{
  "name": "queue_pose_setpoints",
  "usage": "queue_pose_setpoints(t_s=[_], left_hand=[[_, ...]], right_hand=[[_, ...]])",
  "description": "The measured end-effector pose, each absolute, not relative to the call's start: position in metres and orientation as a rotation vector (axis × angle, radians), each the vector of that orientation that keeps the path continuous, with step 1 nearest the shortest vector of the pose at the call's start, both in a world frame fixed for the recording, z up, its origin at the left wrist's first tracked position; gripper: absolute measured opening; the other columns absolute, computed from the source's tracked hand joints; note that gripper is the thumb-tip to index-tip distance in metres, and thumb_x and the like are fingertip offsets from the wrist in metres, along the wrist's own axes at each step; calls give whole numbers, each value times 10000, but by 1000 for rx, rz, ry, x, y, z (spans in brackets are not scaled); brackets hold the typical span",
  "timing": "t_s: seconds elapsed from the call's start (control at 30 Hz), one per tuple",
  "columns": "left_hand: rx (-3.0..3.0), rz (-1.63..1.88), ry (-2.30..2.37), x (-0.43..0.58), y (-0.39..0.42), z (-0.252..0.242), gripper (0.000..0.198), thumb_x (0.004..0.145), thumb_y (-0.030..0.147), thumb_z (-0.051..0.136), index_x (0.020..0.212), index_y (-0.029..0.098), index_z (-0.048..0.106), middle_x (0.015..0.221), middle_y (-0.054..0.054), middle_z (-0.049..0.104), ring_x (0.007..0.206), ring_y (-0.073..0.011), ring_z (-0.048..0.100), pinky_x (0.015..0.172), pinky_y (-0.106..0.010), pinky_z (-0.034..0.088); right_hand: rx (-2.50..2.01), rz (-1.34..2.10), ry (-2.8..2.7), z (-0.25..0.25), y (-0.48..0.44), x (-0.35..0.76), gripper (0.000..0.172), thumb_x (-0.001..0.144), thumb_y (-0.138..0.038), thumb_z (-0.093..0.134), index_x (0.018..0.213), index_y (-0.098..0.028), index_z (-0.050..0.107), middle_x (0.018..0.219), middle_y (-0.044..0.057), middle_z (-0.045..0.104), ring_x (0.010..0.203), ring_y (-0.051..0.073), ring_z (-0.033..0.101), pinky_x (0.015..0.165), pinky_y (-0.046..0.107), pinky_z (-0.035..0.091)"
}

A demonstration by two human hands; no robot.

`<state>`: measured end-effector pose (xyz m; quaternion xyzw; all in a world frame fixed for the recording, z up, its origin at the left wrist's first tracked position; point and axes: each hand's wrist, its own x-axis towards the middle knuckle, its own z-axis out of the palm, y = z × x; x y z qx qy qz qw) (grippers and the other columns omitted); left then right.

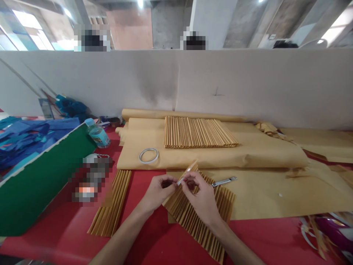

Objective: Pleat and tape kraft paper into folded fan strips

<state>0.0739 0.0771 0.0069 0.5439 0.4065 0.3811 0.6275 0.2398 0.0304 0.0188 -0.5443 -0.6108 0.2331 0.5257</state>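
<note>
Between my two hands is a small whitish strip of tape (180,180). Thumb and fingers of my left hand (161,189) pinch its left end, and my right hand (200,195) pinches the other end. Below them lies a pleated brown paper sheet (217,228), fanned out diagonally, partly covered by my right hand and forearm. A shiny strip shows on its top edge near my fingertips. A metal box cutter (226,181) rests just right of my right hand. The tape roll (149,156) lies flat on brown paper beyond my left hand.
Another pleated stack (200,132) sits on the large brown paper (275,151). Folded strips (111,202) lie at left on the red table (149,235). A bottle (97,134) stands beside a green-sided box (49,176) of blue cloth. A white partition (110,81) closes the back; two people's heads show above.
</note>
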Motion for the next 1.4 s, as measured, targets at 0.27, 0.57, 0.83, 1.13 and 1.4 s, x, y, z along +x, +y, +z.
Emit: queue_pose_setpoints(t_s=[0.27,0.57,0.83,1.13,1.4], left_hand=[[1282,878,956,79,75,4,293,732,376,818,887,130,782,862,-82,775,785,-195,678,746,-289,513],[1288,834,935,81,74,7,266,751,353,783,906,141,817,856,-82,793,827,-230,712,796,-320,539],[1281,829,938,81,73,9,300,748,370,787,933,137,824,915,-102,804,870,-251,720,819,-333,541],[1257,848,1003,80,74,6,301,713,392,807,880,142,820,845,-81,796,787,-220,704,776,-317,530],[1127,884,908,77,74,12,331,715,438,849,877,152,812,833,-61,781,770,-185,672,761,-292,513]], right_hand=[[-1359,287,-1619,13,31,247,95,985,-291,581,940,-253,656,840,19,749,735,189,713,723,309,559],[-1419,27,-1792,5,36,257,138,1016,-287,549,956,-262,670,714,3,717,633,200,637,676,336,498],[-1448,39,-1780,5,38,256,100,989,-260,559,930,-265,640,704,-7,705,641,199,663,677,329,511],[-1398,32,-1677,14,36,275,110,991,-252,550,1050,-255,643,807,11,726,672,189,691,657,318,531],[-1096,-263,-2329,17,31,277,429,1027,-129,467,1416,-244,607,733,4,655,656,169,603,705,343,450]])
